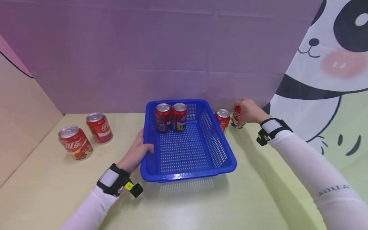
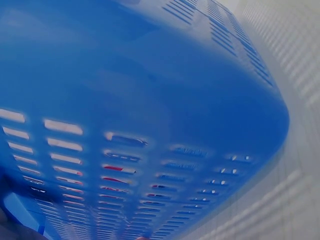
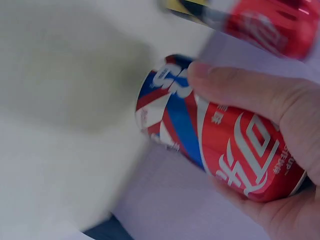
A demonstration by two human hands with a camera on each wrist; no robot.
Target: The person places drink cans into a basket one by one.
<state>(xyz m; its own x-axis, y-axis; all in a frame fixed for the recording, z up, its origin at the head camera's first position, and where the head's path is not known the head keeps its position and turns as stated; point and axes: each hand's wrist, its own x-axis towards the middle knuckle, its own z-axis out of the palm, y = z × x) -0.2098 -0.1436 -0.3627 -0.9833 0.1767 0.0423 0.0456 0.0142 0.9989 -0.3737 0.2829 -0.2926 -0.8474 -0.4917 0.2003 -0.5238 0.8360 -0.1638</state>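
Note:
My left hand (image 1: 137,153) grips the left rim of a blue plastic basket (image 1: 184,175), thumb over the edge. The basket's near end looks raised off the table. Two red cola cans, a left one (image 1: 163,118) and a right one (image 1: 179,117), stand side by side at its far end. To the right, my right hand (image 1: 249,111) holds a red cola can (image 3: 240,145) with a blue and white striped band, thumb on one side and fingers on the other. Another red can (image 1: 222,119) stands between that hand and the basket. Slotted basket wall (image 2: 150,90) fills the left wrist view.
Two more red cola cans, a nearer one (image 1: 75,142) and a farther one (image 1: 99,127), stand at the left of the pale table (image 1: 184,210). Behind the table rises a purple backdrop (image 1: 172,48), with a panda picture (image 1: 325,89) on the right.

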